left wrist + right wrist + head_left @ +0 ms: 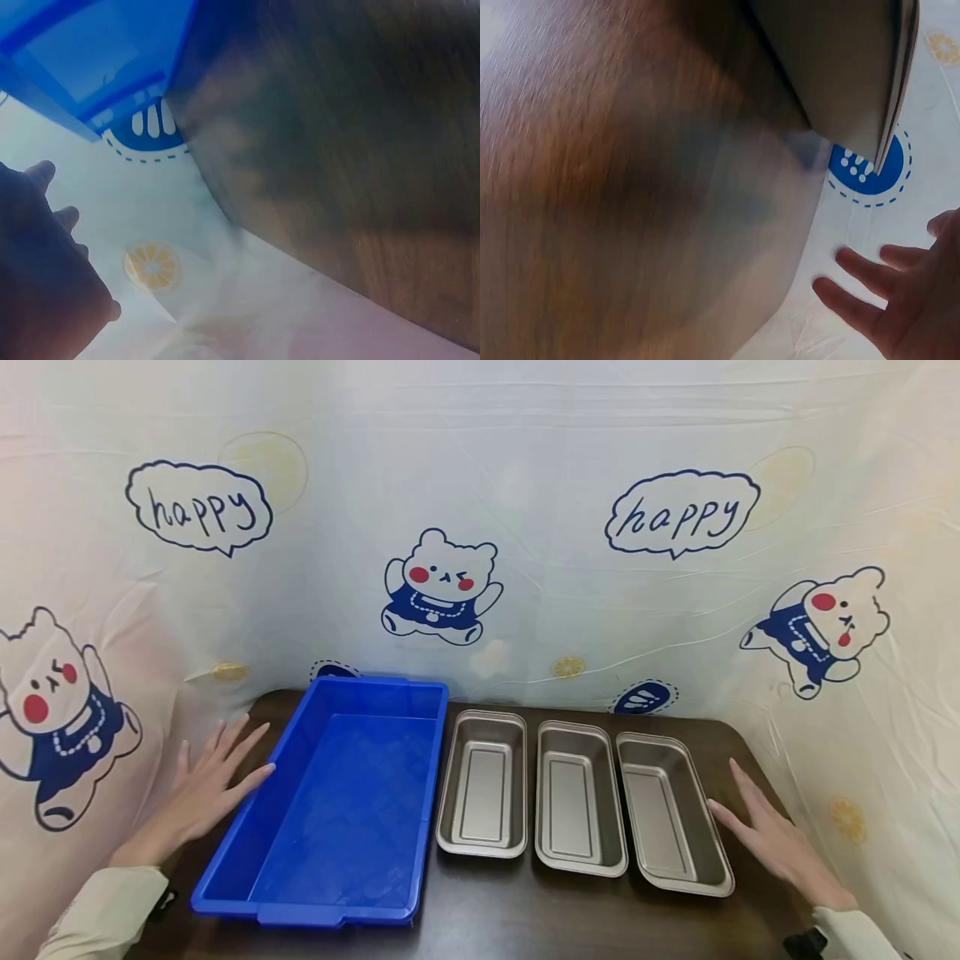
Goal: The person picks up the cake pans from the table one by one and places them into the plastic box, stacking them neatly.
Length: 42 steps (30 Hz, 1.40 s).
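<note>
A large blue plastic tray (348,793) stands on the left half of the dark wooden table. My left hand (206,785) is spread at its left side, thumb by the rim, holding nothing; whether it touches cannot be told. To the tray's right stand three metal loaf pans in a row: the left pan (482,789), the middle pan (573,802) and the right pan (663,822), each with nothing inside. Beside the right pan my right hand (776,839) is held with fingers extended and nothing in it. In the right wrist view, that hand (911,296) appears apart from the pan's outer wall (840,67).
Dark wood table (480,910) shows in front of the pans. A pale curtain (555,468) printed with bears and "happy" bubbles hangs close behind the table and along both sides. The tray's left edge and the right pan lie near the table's sides.
</note>
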Each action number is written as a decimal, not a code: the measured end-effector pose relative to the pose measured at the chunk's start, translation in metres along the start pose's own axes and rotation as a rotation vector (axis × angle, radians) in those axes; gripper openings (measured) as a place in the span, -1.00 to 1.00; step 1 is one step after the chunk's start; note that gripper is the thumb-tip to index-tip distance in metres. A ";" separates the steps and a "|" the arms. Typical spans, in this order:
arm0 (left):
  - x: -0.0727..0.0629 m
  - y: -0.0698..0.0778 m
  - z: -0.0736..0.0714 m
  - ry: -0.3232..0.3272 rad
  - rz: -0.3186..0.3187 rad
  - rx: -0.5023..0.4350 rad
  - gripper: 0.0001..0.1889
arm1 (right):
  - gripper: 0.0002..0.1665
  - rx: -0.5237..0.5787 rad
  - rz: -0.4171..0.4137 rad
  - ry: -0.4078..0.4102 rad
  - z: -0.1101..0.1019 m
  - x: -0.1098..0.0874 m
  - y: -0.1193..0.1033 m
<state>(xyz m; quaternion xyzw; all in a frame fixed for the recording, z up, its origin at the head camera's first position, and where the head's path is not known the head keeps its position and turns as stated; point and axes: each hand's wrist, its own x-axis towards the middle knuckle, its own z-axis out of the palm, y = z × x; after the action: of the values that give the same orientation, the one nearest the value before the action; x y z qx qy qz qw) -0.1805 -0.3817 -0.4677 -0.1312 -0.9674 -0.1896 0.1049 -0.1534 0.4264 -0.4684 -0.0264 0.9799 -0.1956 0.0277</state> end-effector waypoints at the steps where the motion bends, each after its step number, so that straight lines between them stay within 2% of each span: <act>1: 0.000 0.002 0.001 -0.005 0.002 -0.009 -0.16 | 0.07 0.007 0.007 -0.004 0.001 0.001 -0.001; 8: 0.001 0.015 0.003 -0.082 -0.009 -0.076 -0.17 | 0.08 0.016 0.022 -0.023 0.007 0.005 -0.006; 14: 0.001 0.028 0.006 -0.096 0.027 -0.101 -0.18 | 0.00 0.008 0.001 0.001 0.013 0.008 -0.005; 23: 0.002 0.035 0.012 -0.101 0.046 -0.091 -0.16 | -0.19 0.125 -0.035 0.026 0.027 0.011 -0.008; 27: 0.001 0.037 0.015 -0.078 0.055 -0.090 -0.16 | -0.25 0.189 -0.058 0.032 0.029 0.011 -0.009; 38: -0.001 0.038 0.016 -0.056 0.050 -0.102 -0.18 | -0.28 0.311 -0.015 -0.025 0.030 0.009 -0.011; 42: -0.001 0.038 0.017 -0.062 0.041 -0.100 -0.17 | -0.30 0.324 -0.011 -0.035 0.029 0.011 -0.011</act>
<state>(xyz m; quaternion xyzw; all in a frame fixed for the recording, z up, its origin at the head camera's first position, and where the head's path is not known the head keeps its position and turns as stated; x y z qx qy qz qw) -0.1712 -0.3411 -0.4699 -0.1618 -0.9566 -0.2312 0.0723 -0.1619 0.4045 -0.4912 -0.0303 0.9348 -0.3507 0.0474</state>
